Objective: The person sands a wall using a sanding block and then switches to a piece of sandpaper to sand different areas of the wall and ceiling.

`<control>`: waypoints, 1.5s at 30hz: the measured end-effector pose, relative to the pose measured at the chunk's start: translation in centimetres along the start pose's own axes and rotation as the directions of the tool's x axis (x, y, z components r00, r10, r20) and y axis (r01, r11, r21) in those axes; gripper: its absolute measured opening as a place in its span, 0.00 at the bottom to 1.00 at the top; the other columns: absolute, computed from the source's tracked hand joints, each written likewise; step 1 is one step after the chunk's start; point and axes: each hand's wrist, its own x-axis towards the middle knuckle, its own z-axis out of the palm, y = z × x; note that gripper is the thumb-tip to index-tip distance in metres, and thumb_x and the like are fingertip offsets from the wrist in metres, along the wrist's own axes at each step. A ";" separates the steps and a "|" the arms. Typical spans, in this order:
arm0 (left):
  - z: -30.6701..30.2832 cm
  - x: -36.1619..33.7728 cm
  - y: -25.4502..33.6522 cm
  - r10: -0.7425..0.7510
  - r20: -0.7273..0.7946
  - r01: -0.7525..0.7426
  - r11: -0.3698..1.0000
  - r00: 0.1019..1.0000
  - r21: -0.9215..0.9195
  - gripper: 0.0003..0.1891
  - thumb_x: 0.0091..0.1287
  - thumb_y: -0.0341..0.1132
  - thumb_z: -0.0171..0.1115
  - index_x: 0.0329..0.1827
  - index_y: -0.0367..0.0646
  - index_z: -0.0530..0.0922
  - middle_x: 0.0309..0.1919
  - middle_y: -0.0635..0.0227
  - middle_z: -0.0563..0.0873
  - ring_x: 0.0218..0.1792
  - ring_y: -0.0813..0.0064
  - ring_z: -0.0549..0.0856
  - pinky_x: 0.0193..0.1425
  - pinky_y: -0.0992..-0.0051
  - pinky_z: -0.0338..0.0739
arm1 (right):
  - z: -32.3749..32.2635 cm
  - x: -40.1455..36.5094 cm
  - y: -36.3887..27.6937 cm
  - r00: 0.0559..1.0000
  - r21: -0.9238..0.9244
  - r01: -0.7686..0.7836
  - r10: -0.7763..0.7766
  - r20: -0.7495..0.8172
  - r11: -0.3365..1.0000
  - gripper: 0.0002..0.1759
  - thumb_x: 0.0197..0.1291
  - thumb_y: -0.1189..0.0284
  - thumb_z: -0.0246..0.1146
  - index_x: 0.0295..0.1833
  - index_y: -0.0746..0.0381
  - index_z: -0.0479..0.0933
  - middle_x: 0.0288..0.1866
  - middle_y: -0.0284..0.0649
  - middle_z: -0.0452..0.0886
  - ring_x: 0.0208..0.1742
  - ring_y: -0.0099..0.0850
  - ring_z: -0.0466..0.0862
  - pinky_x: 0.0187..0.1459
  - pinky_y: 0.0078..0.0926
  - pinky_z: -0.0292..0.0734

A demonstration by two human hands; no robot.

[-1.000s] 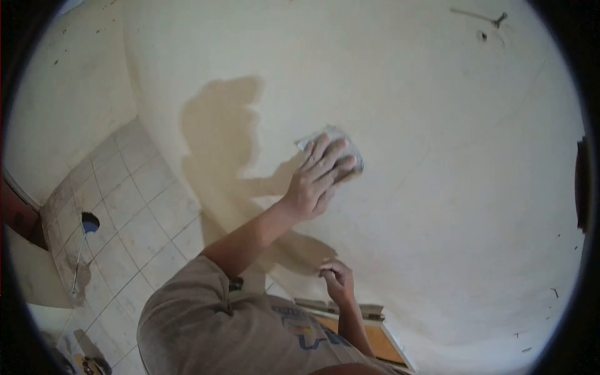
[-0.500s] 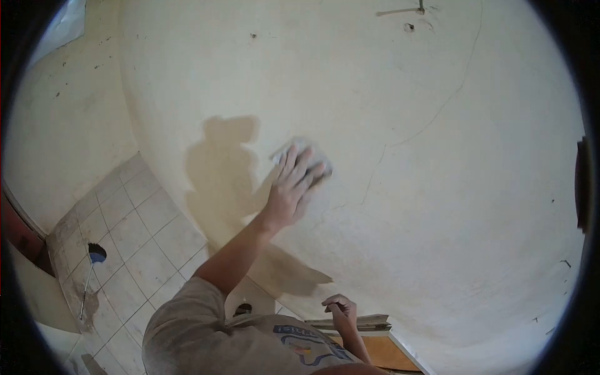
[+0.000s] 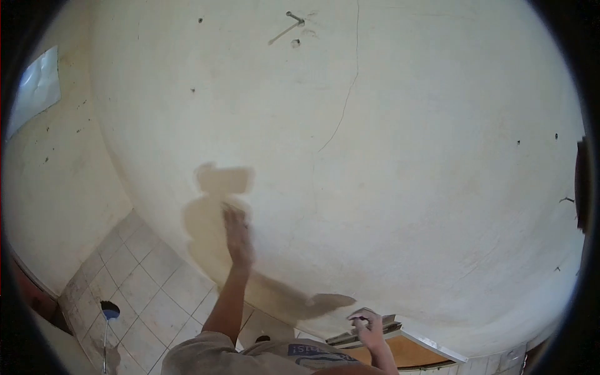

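My left hand (image 3: 237, 237) reaches up to the pale wall (image 3: 425, 187), fingers pointing upward and blurred by motion. The grey pad under it is mostly hidden, with only a faint blurred edge near the fingertips. Lower right, my right hand (image 3: 370, 326) is raised near the wall's foot with its fingers bent in. A thin greyish edge shows at those fingers, too small to make out. The shadow of my head and arm (image 3: 209, 231) falls on the wall around and below my left hand.
Tiled floor (image 3: 147, 281) lies lower left, with a dark round hole (image 3: 110, 309) and a thin rod. An orange-brown panel with a pale frame (image 3: 419, 351) stands behind my right hand. A metal fitting (image 3: 300, 22) sticks out high on the wall, above a long crack.
My left hand has moved left and down along the wall, and the pad now barely shows. My right hand sits slightly further right and lower. The view has shifted up and to the right.
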 end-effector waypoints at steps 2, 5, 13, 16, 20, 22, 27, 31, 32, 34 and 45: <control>0.3 4.2 1.6 0.321 0.177 -0.359 0.696 0.930 0.622 0.25 0.83 0.32 0.44 0.77 0.26 0.68 0.79 0.44 0.70 0.82 0.48 0.64 0.85 0.56 0.57 | -2.3 -0.9 0.4 0.994 -0.040 -0.101 0.099 -0.041 0.994 0.12 0.59 0.87 0.59 0.37 0.65 0.88 0.37 0.41 0.88 0.38 0.28 0.86 0.41 0.27 0.81; 0.8 7.1 1.1 0.211 0.182 -0.274 0.837 0.960 0.475 0.25 0.83 0.31 0.42 0.79 0.27 0.65 0.80 0.45 0.68 0.83 0.52 0.63 0.85 0.60 0.55 | -3.5 -0.6 2.7 0.994 -0.055 -0.092 0.088 -0.072 0.994 0.12 0.60 0.87 0.58 0.38 0.65 0.88 0.38 0.41 0.88 0.37 0.28 0.86 0.41 0.27 0.80; 5.0 -9.7 1.5 0.345 0.657 -0.631 0.732 0.670 0.258 0.24 0.75 0.29 0.53 0.72 0.30 0.75 0.73 0.44 0.73 0.75 0.44 0.72 0.81 0.53 0.64 | 3.3 2.9 0.8 0.983 0.030 0.150 -0.152 0.102 0.988 0.10 0.61 0.84 0.59 0.41 0.66 0.86 0.38 0.43 0.87 0.36 0.29 0.86 0.41 0.27 0.80; -0.1 -12.1 -2.9 0.348 0.743 -0.744 0.601 0.572 0.291 0.22 0.74 0.31 0.54 0.68 0.32 0.78 0.71 0.44 0.75 0.71 0.40 0.74 0.80 0.55 0.66 | 4.7 3.4 -1.4 0.967 0.063 0.186 -0.194 0.166 0.980 0.09 0.61 0.83 0.60 0.40 0.66 0.86 0.38 0.43 0.87 0.35 0.30 0.86 0.41 0.27 0.80; -6.1 -7.1 -8.3 -0.064 0.317 -0.006 0.977 0.946 0.215 0.29 0.82 0.41 0.45 0.82 0.36 0.60 0.81 0.56 0.61 0.83 0.59 0.58 0.86 0.63 0.50 | 3.9 2.1 -2.0 0.990 0.083 0.085 -0.093 0.108 0.993 0.09 0.62 0.83 0.59 0.39 0.67 0.85 0.37 0.42 0.86 0.34 0.28 0.84 0.40 0.26 0.80; -6.5 -1.9 -10.9 0.019 -0.053 -0.027 0.989 0.998 -0.145 0.32 0.87 0.45 0.39 0.88 0.40 0.49 0.88 0.61 0.50 0.87 0.69 0.48 0.89 0.67 0.39 | 3.9 1.4 0.0 1.000 0.126 0.006 -0.009 0.023 0.992 0.09 0.62 0.83 0.59 0.39 0.67 0.85 0.37 0.41 0.85 0.34 0.27 0.83 0.40 0.25 0.80; -5.8 10.2 -5.0 -0.004 -0.205 0.085 0.918 0.979 0.387 0.29 0.87 0.39 0.39 0.85 0.32 0.53 0.86 0.52 0.57 0.86 0.60 0.55 0.89 0.66 0.44 | 5.5 1.9 -0.4 0.997 0.195 -0.033 0.047 -0.068 0.980 0.11 0.64 0.87 0.56 0.39 0.68 0.85 0.39 0.41 0.84 0.37 0.26 0.82 0.39 0.25 0.80; 1.2 3.3 -2.3 0.406 0.324 -0.514 0.750 0.855 0.415 0.28 0.77 0.28 0.51 0.80 0.41 0.68 0.82 0.52 0.65 0.84 0.51 0.58 0.88 0.57 0.49 | 8.8 4.5 -2.4 0.999 0.119 0.032 -0.031 -0.010 0.992 0.10 0.64 0.86 0.57 0.39 0.68 0.85 0.40 0.41 0.84 0.37 0.26 0.82 0.39 0.25 0.79; 1.6 0.2 -1.1 0.449 0.590 -0.689 0.672 0.671 0.273 0.28 0.71 0.27 0.56 0.76 0.45 0.75 0.80 0.54 0.70 0.83 0.51 0.62 0.88 0.55 0.54 | 9.8 5.2 -3.3 0.999 0.101 0.035 -0.037 0.020 0.994 0.10 0.64 0.86 0.57 0.39 0.67 0.85 0.39 0.41 0.85 0.37 0.27 0.83 0.39 0.25 0.79; 0.8 -5.1 0.2 0.262 0.840 -0.620 0.777 0.475 0.108 0.28 0.69 0.30 0.59 0.75 0.49 0.77 0.78 0.56 0.73 0.81 0.55 0.67 0.85 0.54 0.60 | 11.2 5.9 -5.3 0.992 0.001 0.079 -0.079 0.098 0.997 0.10 0.64 0.86 0.57 0.39 0.67 0.85 0.39 0.42 0.85 0.37 0.28 0.84 0.39 0.25 0.79; -19.5 12.1 -16.6 -0.232 -0.397 0.351 0.900 0.888 0.260 0.29 0.86 0.39 0.38 0.83 0.27 0.55 0.85 0.48 0.57 0.86 0.60 0.53 0.89 0.64 0.44 | 12.5 3.9 -3.7 0.987 -0.004 -0.136 0.136 0.088 0.991 0.09 0.64 0.86 0.57 0.41 0.68 0.83 0.40 0.43 0.86 0.38 0.27 0.84 0.41 0.27 0.83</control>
